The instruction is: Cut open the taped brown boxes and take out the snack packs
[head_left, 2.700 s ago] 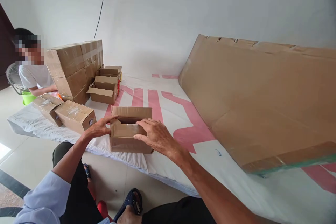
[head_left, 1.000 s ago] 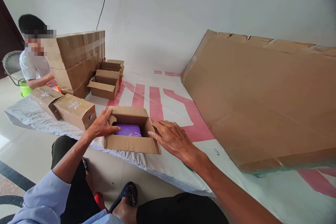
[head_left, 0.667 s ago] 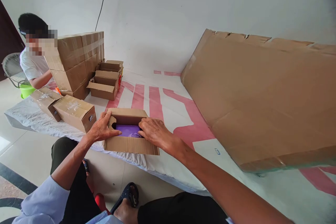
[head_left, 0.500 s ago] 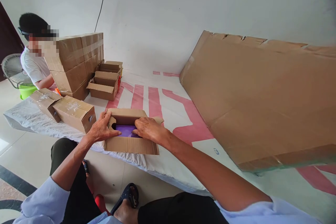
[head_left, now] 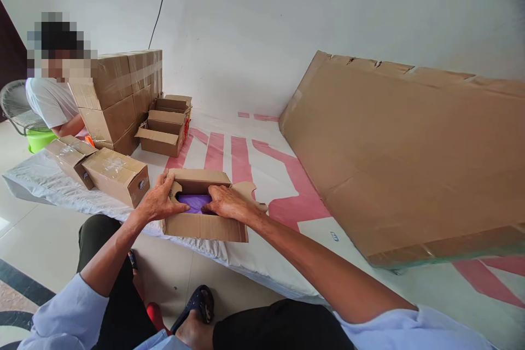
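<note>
The small open cardboard box [head_left: 205, 213] is sitting at the near edge of a white-and-pink plastic sheet [head_left: 262, 175] spread on the floor, with a purple packet [head_left: 193, 202] lying inside it. The left hand [head_left: 158, 205] is gripping the box's left wall, thumb curled over the rim onto the packet. The right hand [head_left: 227, 205] is reaching in from the right, fingers flat and pressing down on the packet, holding nothing. Judging from this, the right flap [head_left: 250, 192] is splayed outward under the wrist and could crease or tear if the hand is pressing harder. The box could also be sliding on the slick sheet. A taped carton [head_left: 117, 175] is lying close on the left, leaving little room there.
</note>
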The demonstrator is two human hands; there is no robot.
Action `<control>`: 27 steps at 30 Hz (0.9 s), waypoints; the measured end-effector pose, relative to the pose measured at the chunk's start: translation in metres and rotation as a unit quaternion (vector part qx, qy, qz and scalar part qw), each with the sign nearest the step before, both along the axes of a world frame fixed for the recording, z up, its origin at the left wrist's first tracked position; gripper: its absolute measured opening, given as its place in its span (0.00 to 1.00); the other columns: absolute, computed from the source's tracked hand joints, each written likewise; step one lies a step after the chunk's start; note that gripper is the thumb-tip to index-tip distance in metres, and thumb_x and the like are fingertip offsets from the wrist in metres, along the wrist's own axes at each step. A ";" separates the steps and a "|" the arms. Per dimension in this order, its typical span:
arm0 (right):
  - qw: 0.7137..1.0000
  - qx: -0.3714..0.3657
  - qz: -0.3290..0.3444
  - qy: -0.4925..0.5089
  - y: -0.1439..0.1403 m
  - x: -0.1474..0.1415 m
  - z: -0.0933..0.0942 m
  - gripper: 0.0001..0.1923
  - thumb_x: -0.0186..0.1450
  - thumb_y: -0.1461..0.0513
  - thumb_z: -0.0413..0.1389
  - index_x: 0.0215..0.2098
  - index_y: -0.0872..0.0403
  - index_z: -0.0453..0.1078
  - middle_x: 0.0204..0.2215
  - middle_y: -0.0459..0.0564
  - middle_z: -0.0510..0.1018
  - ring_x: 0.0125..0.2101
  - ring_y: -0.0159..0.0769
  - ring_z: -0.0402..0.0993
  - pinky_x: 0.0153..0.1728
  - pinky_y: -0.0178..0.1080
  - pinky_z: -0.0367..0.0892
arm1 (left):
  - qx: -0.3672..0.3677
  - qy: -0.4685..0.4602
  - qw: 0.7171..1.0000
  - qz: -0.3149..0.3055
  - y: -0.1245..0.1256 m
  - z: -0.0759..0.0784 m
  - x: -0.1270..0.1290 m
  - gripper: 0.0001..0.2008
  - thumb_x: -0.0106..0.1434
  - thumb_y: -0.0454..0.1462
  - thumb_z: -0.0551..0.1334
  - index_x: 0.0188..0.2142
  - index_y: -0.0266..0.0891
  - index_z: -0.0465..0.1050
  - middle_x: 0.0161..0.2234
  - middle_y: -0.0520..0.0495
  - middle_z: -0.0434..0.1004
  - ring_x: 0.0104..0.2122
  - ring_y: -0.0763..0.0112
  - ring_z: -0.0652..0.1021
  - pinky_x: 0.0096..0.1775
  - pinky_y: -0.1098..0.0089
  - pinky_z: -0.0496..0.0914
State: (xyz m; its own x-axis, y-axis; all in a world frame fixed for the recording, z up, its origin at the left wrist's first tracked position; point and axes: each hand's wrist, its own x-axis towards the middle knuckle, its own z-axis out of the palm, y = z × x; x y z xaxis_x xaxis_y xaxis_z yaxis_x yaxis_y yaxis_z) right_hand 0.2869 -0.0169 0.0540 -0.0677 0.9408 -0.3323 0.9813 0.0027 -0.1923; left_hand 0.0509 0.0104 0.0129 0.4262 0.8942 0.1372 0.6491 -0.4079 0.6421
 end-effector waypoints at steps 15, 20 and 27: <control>0.987 -0.007 -0.087 0.138 0.000 0.004 -0.010 0.29 0.59 0.48 0.72 0.50 0.57 0.77 0.52 0.64 0.85 0.50 0.54 0.82 0.41 0.42 0.71 | 0.001 0.004 1.000 0.012 -0.002 0.002 0.003 0.57 0.53 0.54 0.77 0.75 0.40 0.57 0.73 0.30 0.56 0.67 0.36 0.72 0.68 0.45 0.67; 0.980 -0.019 -0.109 0.163 0.006 0.004 -0.016 0.26 0.51 0.50 0.77 0.41 0.55 0.79 0.42 0.60 0.87 0.43 0.54 0.83 0.35 0.41 0.69 | 0.002 0.006 1.000 0.018 -0.005 0.005 0.003 0.55 0.53 0.53 0.77 0.74 0.42 0.59 0.73 0.31 0.56 0.67 0.37 0.72 0.68 0.44 0.68; 0.959 0.021 -0.165 0.228 0.003 0.009 -0.032 0.32 0.53 0.55 0.74 0.54 0.53 0.76 0.45 0.55 0.85 0.47 0.49 0.81 0.37 0.39 0.68 | -0.005 0.013 1.000 0.016 -0.008 0.010 0.006 0.54 0.53 0.51 0.77 0.74 0.41 0.58 0.73 0.30 0.57 0.65 0.36 0.74 0.66 0.44 0.70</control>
